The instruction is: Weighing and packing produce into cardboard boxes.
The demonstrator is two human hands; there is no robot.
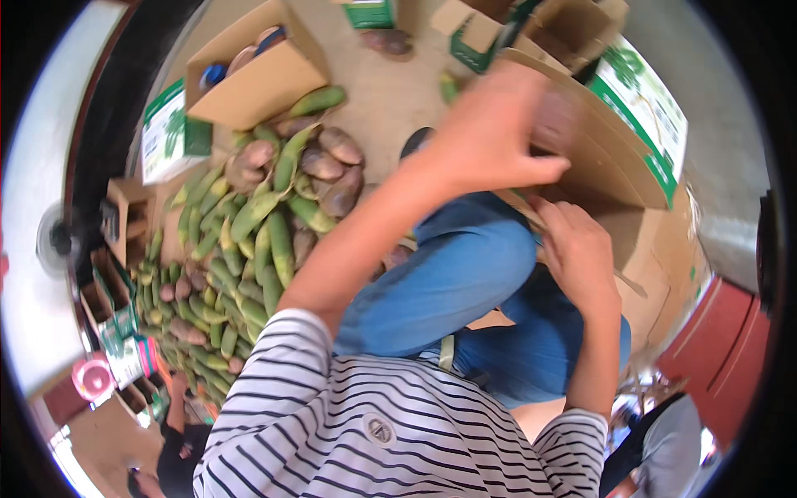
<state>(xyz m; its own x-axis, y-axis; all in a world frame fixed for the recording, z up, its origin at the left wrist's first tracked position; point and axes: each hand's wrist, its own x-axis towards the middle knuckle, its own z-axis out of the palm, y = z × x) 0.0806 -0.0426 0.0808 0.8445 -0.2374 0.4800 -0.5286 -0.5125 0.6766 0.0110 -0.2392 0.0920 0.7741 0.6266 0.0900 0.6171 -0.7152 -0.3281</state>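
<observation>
My left hand (490, 124) reaches across to the open cardboard box (614, 141) in front of my right side. Motion blurs its fingers, and a brownish-purple oval vegetable (556, 120) shows against them, apparently in their grasp. My right hand (577, 249) is bent over the box's near edge, fingers curled on the cardboard. To the left lies a big heap of long green gourd-like vegetables (281, 247), with brownish-purple ones (340, 145) among them.
An open carton (257, 91) holding a blue-capped item stands behind the heap. More cartons (569, 33) are at the far right. A pink fan (93, 376) is at the left. Other people (187, 444) appear along the lower edge. My bent knee (490, 232) lies beside the box.
</observation>
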